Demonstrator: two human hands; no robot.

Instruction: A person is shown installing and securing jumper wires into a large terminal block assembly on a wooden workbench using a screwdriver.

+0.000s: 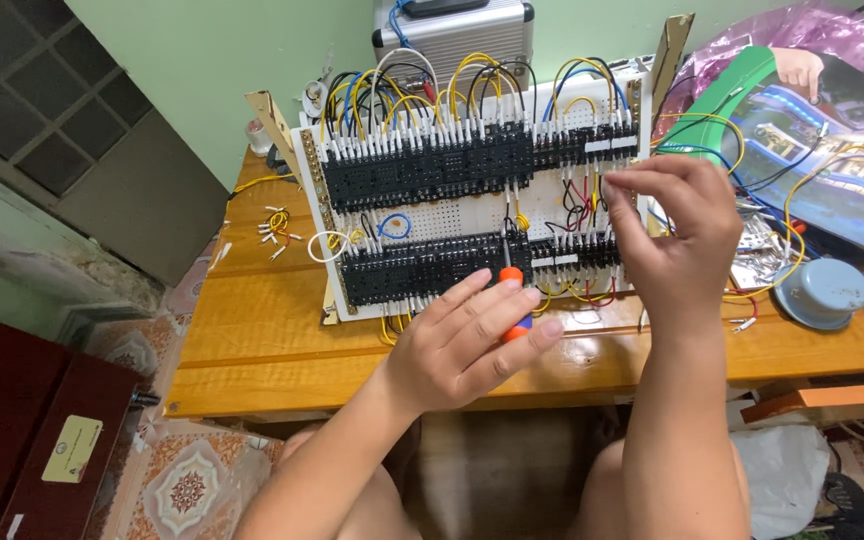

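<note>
Board [472, 215] stands propped on the table [252, 330], most black blocks already wired; loose wires [274, 228] lie unused nearby. Left hand [467, 335] grips an orange screwdriver [512, 285], tip at lower row. Right hand [677, 235] pinches a wire end by the board's right edge.

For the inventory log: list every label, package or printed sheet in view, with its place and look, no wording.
Label: on the dark red case at lower left; pale yellow rectangle with a round green emblem.
Printed poster: far right of the wooden table; glossy, blue building picture, green border.
Plastic bag: behind the poster; crumpled, purple-pink.
White label strips: on the black terminal rows; small rectangles.
</note>
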